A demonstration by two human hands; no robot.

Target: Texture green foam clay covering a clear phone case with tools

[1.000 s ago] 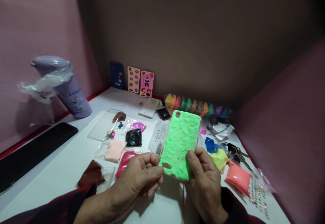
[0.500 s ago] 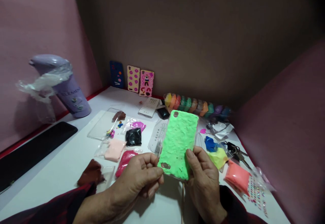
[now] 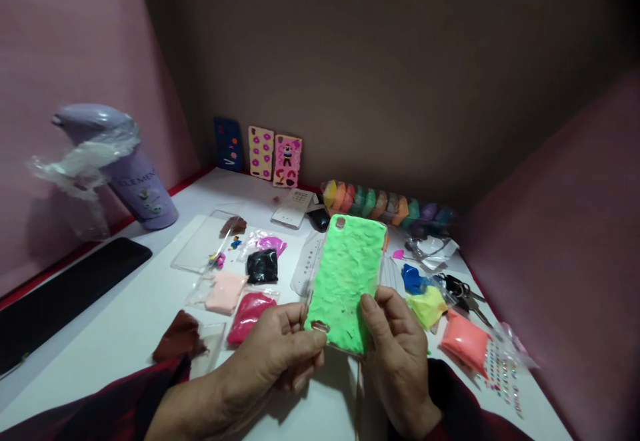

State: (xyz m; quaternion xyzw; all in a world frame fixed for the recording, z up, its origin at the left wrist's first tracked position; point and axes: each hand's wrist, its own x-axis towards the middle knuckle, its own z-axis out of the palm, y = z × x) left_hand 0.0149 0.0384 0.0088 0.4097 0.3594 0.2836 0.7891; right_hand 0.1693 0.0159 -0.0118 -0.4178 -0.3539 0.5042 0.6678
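A phone case [image 3: 345, 281] coated in rough bright green clay is held up over the table, tilted, with two cutouts showing at its upper left and lower left. My left hand [image 3: 280, 348] pinches its lower left corner between thumb and fingers. At the lower right edge my right hand [image 3: 397, 354] grips it, thumb on the green face and fingers behind. Close to my left hand lie a packet of red clay [image 3: 251, 314], a packet of pale pink clay [image 3: 226, 292] and a packet of black clay [image 3: 263, 266]. Yellow clay [image 3: 427, 308] lies beyond my right hand.
A purple tumbler [image 3: 143, 184] and a black phone [image 3: 75, 301] are at left. Decorated cases [image 3: 261, 152] lean on the back wall beside a tray of coloured clays [image 3: 385, 204]. Keys [image 3: 467, 294], a coral clay packet [image 3: 465, 341] and a gem sticker sheet [image 3: 505, 371] lie at right.
The green case has shifted slightly left and tilted a little, with my right hand moving along with it. My left thumb sits a bit further over its lower corner.
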